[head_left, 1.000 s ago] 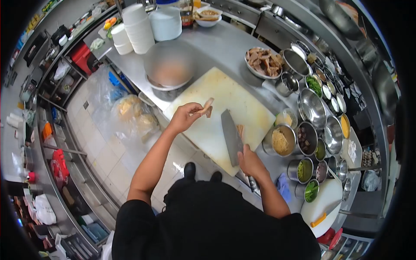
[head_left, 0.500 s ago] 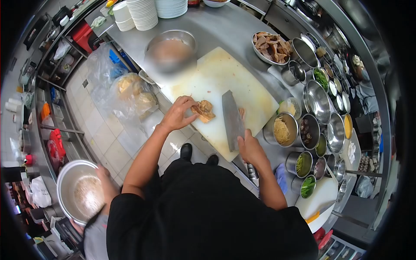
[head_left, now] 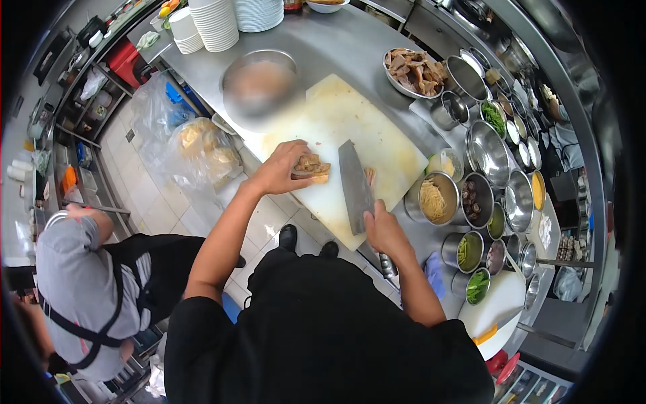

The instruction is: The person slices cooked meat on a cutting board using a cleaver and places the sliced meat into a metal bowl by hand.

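A white cutting board [head_left: 377, 128] lies on the steel counter in front of me. My left hand [head_left: 282, 168] rests at its left edge, fingers curled round a piece of brown cooked meat [head_left: 313, 168]. In my right hand [head_left: 385, 229] is the handle of a broad cleaver [head_left: 354, 185], its blade over the board with the tip pointing away from me. Some meat strips [head_left: 369, 176] show just right of the blade. Beyond the board's far left corner stands a metal bowl [head_left: 291, 62], its contents blurred.
A bowl of meat pieces [head_left: 412, 71] stands at the back right. Steel pots, one with yellow shreds [head_left: 434, 200], line the right side. Stacked white bowls [head_left: 214, 25] stand at the back left. A co-worker in grey [head_left: 81, 269] is at my left; plastic bags [head_left: 205, 151] lie beside the counter.
My left hand has lowered the meat from the air onto the board and closed round it. The cleaver shifted slightly. The co-worker came into view with a pot and has moved forward on my left.
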A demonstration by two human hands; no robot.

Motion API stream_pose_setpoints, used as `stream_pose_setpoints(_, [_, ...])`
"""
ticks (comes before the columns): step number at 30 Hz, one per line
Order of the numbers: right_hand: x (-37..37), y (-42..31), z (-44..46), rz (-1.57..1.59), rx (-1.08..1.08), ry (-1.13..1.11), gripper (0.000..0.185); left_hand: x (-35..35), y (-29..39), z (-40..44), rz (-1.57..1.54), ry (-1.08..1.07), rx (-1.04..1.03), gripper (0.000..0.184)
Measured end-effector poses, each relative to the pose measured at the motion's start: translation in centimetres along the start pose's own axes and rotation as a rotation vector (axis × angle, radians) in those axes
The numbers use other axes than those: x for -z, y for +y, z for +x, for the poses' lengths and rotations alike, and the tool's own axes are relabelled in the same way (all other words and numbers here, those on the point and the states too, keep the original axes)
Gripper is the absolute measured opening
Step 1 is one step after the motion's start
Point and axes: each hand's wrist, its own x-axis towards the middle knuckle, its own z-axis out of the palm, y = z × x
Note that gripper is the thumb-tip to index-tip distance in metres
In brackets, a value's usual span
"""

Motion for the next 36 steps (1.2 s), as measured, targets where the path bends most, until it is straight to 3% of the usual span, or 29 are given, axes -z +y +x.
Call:
stream_pose_setpoints(1, [0.1,-0.1,0.0,0.000,-0.001,0.000,0.035,-0.3,-0.6,0.0,0.058,0.119,-0.292,0.050])
stream_pose_setpoints(5, [0.5,-0.6,-0.1,-0.026,0.036,-0.006,0.034,-0.7,-0.8,0.1,0.062,-0.059,-0.303,0.053])
stream_pose_setpoints(7, [0.6,-0.9,-0.4,-0.028,0.040,-0.003,0.034,0.0,0.5,-0.5,0.012,-0.197,0.055,0.051])
stream_pose_setpoints(10, [0.2,-2.0,-1.5,-0.076,0.121,0.070,0.032,0.2,1.4,-2.0,-0.084,-0.079,0.199,0.049])
stream_pose_setpoints(16, [-0.1,-5.0,-2.1,-0.156,0.216,-0.031,0.025,-0.6,0.6,-2.9,0.019,0.053,0.038,0.046])
stream_pose_setpoints(24, [-0.5,-7.4,-0.7,-0.313,0.186,-0.163,0.019,-0.7,1.2,-2.5,-0.049,0.022,0.103,0.045])
stream_pose_setpoints(32, [-3.0,-7.9,0.9,-0.383,0.206,-0.118,0.022,-0.5,1.1,-3.2,-0.098,-0.026,0.118,0.043])
stream_pose_setpoints(36, [-2.1,-6.7,0.6,-0.296,0.180,-0.037,0.024,-1.7,1.9,-4.0,-0.039,0.087,0.090,0.049])
